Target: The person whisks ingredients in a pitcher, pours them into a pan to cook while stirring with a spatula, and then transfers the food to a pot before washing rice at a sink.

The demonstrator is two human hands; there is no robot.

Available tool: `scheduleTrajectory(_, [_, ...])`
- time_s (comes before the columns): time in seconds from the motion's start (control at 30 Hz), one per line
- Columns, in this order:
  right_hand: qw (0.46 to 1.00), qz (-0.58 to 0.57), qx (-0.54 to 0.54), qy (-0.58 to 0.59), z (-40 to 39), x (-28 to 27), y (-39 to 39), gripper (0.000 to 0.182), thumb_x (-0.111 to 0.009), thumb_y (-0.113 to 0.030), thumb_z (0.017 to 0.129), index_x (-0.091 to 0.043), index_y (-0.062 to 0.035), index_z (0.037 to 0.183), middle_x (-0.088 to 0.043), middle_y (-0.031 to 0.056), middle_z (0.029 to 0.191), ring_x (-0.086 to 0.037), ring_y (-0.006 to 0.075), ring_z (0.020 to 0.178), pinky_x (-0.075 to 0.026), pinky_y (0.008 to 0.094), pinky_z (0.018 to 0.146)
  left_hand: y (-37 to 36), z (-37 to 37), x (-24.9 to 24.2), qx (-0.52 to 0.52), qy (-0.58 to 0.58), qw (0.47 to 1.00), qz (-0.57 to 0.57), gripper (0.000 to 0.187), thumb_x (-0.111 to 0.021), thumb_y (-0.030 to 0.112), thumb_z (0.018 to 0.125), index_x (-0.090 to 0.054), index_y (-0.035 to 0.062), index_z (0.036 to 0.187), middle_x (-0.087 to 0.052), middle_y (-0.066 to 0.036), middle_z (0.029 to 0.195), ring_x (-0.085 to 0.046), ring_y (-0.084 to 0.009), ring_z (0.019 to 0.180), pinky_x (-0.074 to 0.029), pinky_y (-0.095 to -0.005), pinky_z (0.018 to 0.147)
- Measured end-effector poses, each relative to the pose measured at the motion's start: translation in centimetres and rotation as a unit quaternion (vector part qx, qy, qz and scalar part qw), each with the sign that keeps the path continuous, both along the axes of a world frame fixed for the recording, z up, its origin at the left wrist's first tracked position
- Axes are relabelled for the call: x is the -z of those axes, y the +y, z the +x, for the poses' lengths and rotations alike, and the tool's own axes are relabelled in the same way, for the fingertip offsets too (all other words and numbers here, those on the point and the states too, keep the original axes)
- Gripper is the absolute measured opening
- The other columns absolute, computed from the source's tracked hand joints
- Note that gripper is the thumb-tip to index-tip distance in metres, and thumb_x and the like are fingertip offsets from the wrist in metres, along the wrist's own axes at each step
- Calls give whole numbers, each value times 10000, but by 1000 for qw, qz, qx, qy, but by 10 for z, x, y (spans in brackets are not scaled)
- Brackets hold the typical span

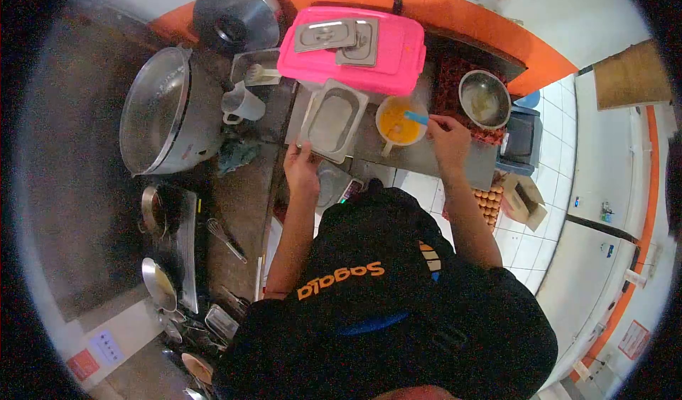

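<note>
My left hand [302,167] grips the near left corner of a rectangular metal pan [332,123], which looks tilted and has a pale inside. In my right hand [447,131] is the blue handle of a utensil [416,117]. Its far end reaches into a white, handled container [388,146] that holds yellow-orange liquid [398,126]. The container stands just right of the metal pan. Behind both is a bright pink lid [396,59] with two small metal lids [325,35] lying on it.
A metal bowl [484,99] sits on red egg trays [455,80] at the right. Brown eggs [488,204] are below it, beside an open cardboard box [524,202]. At left are a large pot [158,112], a white jug [245,106] and a whisk [227,241].
</note>
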State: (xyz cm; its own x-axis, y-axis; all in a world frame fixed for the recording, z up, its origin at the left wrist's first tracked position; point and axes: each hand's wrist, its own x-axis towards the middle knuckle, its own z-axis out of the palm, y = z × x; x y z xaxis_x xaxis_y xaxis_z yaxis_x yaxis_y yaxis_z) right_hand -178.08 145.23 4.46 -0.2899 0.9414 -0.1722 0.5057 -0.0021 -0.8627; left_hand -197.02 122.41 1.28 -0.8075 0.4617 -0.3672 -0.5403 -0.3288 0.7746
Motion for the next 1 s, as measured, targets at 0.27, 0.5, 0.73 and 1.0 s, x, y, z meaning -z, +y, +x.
scheduleTrajectory(0.27, [936,191,-292,37,-69,-5,-64,182,-652,-152,699,-675,1,796,-631,120,733,-607,228,658,-474,316,625,4,8,8,33,30,999,13,328,-574,100,856,-510,47,1173,-580,-17,997,-547,-116,849,-457,-283,702])
scheduleTrajectory(0.5, [902,226,-366,-39,-97,0,-87,164,-623,-149,667,-674,-19,753,-620,149,770,-594,312,746,-467,381,701,5,19,-6,47,54,997,-13,353,-565,107,865,-496,33,1202,-586,-19,998,-554,-110,821,-456,-254,674])
scheduleTrajectory(0.73, [938,52,-339,56,-96,-6,-88,194,-631,-163,715,-675,4,805,-631,128,701,-609,228,626,-483,331,616,1,16,-1,71,34,997,1,365,-557,104,868,-484,34,1219,-585,-35,1029,-563,-131,863,-468,-272,697])
scheduleTrajectory(1.0, [923,-285,-159,205,-78,4,-56,171,-625,-49,768,-635,68,893,-608,75,681,-567,139,580,-459,240,550,5,13,-2,21,26,999,3,338,-551,88,867,-496,35,1196,-590,-50,1021,-571,-153,869,-483,-312,709])
